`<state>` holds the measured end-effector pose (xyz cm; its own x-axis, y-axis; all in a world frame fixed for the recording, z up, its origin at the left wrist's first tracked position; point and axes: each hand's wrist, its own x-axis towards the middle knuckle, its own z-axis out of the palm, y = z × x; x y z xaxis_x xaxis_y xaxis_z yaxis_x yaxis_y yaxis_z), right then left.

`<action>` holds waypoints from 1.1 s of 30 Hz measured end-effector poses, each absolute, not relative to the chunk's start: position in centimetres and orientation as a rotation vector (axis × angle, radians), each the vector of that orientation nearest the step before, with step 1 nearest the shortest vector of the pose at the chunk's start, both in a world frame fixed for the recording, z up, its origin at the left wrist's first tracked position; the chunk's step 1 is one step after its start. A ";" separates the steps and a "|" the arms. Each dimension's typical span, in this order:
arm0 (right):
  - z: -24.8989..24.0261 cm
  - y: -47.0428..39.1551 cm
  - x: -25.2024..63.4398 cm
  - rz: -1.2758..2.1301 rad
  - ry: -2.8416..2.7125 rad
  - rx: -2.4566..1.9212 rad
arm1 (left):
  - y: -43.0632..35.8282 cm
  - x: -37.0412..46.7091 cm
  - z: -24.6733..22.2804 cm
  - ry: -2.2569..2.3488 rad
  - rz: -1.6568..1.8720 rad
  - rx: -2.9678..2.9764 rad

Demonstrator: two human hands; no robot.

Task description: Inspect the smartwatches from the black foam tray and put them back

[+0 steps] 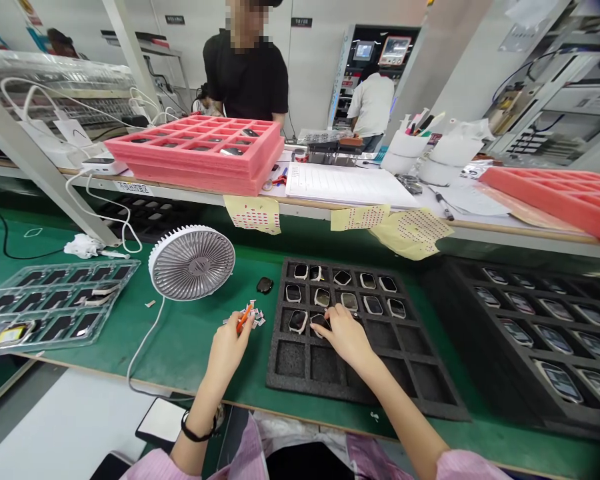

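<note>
My left hand (229,348) is closed round a slim orange tool (245,317), its exact kind unclear. Small pale pieces (258,316) lie scattered on the green mat beside those fingers. With bent fingers, my right hand (347,335) grips a smartwatch (321,325) in a compartment of the black foam tray (307,363); the fingers partly cover it. Other square-faced watches fill the tray's back rows, among them one (298,321) just left of my right hand. A dark watch-shaped piece (265,285) lies on the mat, left of the tray.
A white fan (193,263) stands left of my hands, near a clear plastic tray (60,300) of dark parts. More watches sit in a black foam tray (485,353) at right. Pink foam trays (190,167) and papers (347,183) occupy the shelf. Two people stand beyond.
</note>
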<state>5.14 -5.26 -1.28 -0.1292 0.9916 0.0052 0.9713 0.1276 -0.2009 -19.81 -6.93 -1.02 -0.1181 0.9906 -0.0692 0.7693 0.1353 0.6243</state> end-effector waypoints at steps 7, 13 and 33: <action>-2.2 -5.2 5.6 0.544 -2.008 -1.731 | -7.7 -16.6 -0.3 1.425 0.834 1.608; -0.3 -6.1 4.5 1.231 -1.294 -1.170 | -8.7 -13.1 0.3 1.021 0.786 1.425; 1.2 -7.1 2.4 1.725 -0.751 -0.817 | -8.9 -11.2 1.0 0.918 0.786 1.328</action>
